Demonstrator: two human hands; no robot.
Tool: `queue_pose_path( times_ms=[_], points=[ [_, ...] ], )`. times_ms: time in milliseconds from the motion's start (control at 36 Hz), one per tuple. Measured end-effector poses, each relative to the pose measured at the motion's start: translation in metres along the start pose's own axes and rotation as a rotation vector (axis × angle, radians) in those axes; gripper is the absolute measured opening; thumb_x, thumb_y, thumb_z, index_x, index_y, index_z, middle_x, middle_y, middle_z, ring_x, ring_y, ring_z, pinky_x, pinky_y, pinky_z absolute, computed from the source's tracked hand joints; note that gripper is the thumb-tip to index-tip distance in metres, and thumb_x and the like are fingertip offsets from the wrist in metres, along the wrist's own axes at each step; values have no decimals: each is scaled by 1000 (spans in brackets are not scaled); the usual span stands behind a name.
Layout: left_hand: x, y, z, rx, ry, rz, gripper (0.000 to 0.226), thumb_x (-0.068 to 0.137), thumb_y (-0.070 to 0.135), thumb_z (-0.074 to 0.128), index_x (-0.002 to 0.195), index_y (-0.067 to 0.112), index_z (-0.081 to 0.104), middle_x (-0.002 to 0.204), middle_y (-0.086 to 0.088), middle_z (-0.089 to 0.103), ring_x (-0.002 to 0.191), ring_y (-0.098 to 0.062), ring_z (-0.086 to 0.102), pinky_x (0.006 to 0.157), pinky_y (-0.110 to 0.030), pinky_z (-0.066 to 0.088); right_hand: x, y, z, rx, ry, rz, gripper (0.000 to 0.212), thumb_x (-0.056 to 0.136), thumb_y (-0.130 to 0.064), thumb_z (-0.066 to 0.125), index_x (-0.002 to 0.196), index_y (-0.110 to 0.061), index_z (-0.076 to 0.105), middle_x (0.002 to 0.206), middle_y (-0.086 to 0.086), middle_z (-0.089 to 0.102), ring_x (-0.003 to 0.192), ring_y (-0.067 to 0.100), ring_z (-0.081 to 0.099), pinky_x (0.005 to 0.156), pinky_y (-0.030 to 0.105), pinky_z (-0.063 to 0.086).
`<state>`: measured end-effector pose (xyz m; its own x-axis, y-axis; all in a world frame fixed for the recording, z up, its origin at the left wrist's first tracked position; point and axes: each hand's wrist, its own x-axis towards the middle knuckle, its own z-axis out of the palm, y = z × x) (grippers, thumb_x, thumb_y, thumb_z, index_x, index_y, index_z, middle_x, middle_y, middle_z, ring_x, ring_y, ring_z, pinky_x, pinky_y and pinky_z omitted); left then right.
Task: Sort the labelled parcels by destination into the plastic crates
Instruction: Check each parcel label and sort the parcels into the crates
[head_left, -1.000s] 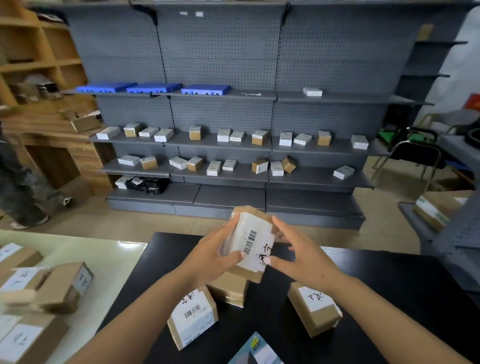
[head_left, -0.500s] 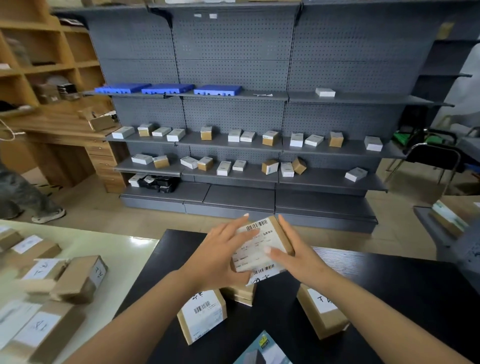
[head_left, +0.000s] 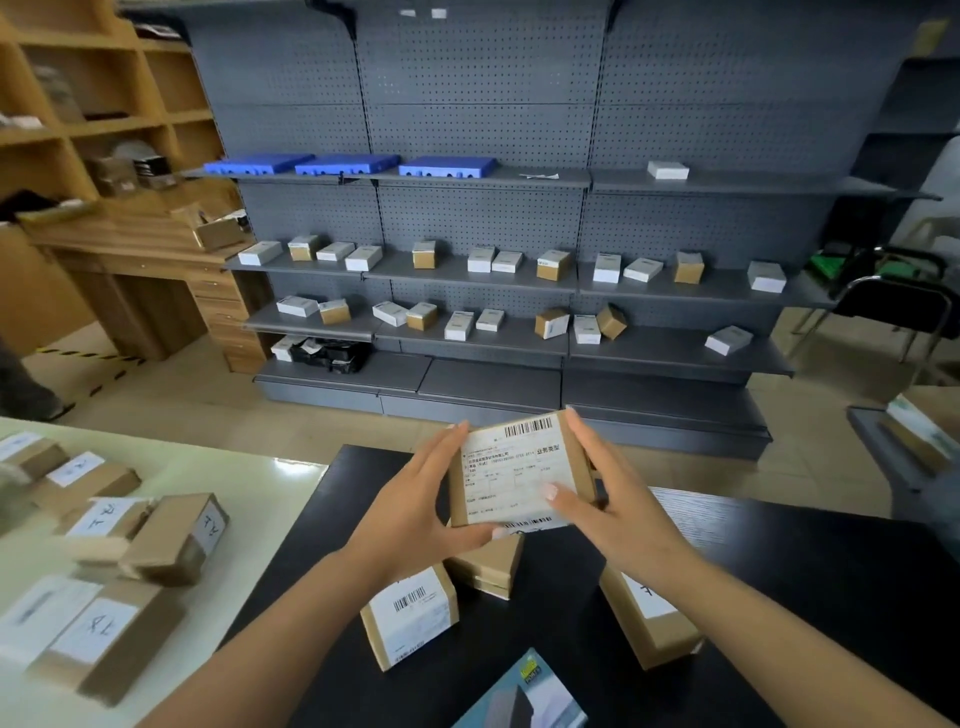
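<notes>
Held parcel: a flat cardboard parcel (head_left: 519, 473) is up in the air above the far edge of the black bench (head_left: 779, 571), its printed label with barcodes facing the camera.
Left hand: the left hand (head_left: 415, 504) holds the parcel's left side, fingers straight along the edge, thumb curled under the lower edge; grip clamped on the parcel.
Right hand: the right hand (head_left: 608, 499) holds the right side, fingers along the edge, thumb pressed on the label; grip clamped on the parcel.
Black bench: a labelled box (head_left: 410, 616) stands near the front edge, a plain box (head_left: 488, 566) just behind it, another labelled box (head_left: 649, 618) towards the right under the right forearm.
Pale bench: to the left, several brown parcels (head_left: 171, 535) with handwritten labels lie along it.
Shelving: a grey shelf unit (head_left: 488, 130) behind carries small white and brown boxes and three blue trays (head_left: 348, 164).
</notes>
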<state>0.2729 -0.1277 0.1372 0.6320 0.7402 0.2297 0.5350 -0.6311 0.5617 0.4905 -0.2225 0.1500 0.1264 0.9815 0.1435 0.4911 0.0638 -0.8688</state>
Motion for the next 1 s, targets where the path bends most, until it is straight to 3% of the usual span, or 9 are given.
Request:
queue_pose_path(
  times_ms=[111, 194, 278, 444, 583, 694, 833, 917, 1000],
  points=[
    [-4, 2, -5, -122, 52, -75, 99, 73, 52, 75, 149, 42, 13, 147, 22, 31, 128, 7, 32, 99, -21, 44, -1, -3, -4, 58, -41, 8, 91, 81, -50, 65, 132, -71, -7, 144, -30, 33, 130, 2, 43, 102, 33, 48],
    [-5, 11, -13, -493, 78, -228, 84, 74, 49, 75, 143, 47, 27, 126, 27, 49, 110, 6, 55, 85, -24, 54, 2, -9, -9, 59, -63, 17, 93, 72, -60, 63, 137, -63, -5, 134, -38, 34, 123, -1, 48, 95, 24, 50],
    [-2, 23, -20, -657, 100, -312, 63, 79, 42, 67, 134, 40, 37, 113, 20, 58, 94, 9, 62, 71, -16, 53, 5, -14, -11, 21, -74, 1, 77, 86, -44, 60, 141, -54, 7, 133, -28, 43, 119, -4, 50, 86, 15, 50],
    [1, 32, -21, -675, 166, -399, 72, 71, 56, 61, 136, 32, 41, 110, 10, 65, 90, -1, 67, 67, -17, 54, 8, -21, -13, -69, -61, -14, 66, 96, -34, 54, 136, -59, 9, 122, -27, 51, 104, -16, 48, 71, 5, 46],
    [-8, 38, -19, -754, 217, -449, 96, 68, 49, 68, 151, 28, 23, 122, 1, 61, 98, -10, 66, 68, -19, 55, 8, -23, -6, -138, -74, -37, 68, 98, -36, 49, 141, -54, 0, 126, -19, 51, 111, -2, 48, 85, 17, 46],
    [-25, 41, -13, -701, 255, -421, 88, 83, 26, 71, 151, 31, 16, 116, 10, 62, 95, 5, 64, 71, -16, 54, 11, -24, 1, -111, -92, -63, 65, 98, -37, 48, 148, -47, 7, 129, -19, 52, 103, -4, 51, 90, 24, 46],
    [-52, 35, -9, -616, 314, -410, 48, 88, 22, 68, 127, 37, 44, 113, 16, 67, 107, 1, 61, 91, -26, 54, 13, -24, 19, -43, -169, -75, 65, 99, -36, 49, 151, -43, 10, 140, -16, 49, 116, 5, 56, 91, 24, 47],
    [-79, 29, -6, -621, 380, -443, 53, 86, 29, 70, 132, 36, 43, 118, 16, 66, 113, -6, 61, 92, -30, 54, 14, -28, 34, -82, -278, -97, 65, 98, -37, 50, 150, -40, 12, 139, -13, 51, 112, 1, 56, 79, 13, 44],
    [-111, 27, -9, -585, 447, -504, 66, 77, 34, 73, 126, 55, 34, 113, 23, 65, 112, 0, 59, 85, -20, 53, 13, -40, 50, -106, -372, -125, 71, 96, -38, 52, 153, -36, 10, 144, -9, 48, 115, 0, 50, 91, 23, 45]
  ],
)
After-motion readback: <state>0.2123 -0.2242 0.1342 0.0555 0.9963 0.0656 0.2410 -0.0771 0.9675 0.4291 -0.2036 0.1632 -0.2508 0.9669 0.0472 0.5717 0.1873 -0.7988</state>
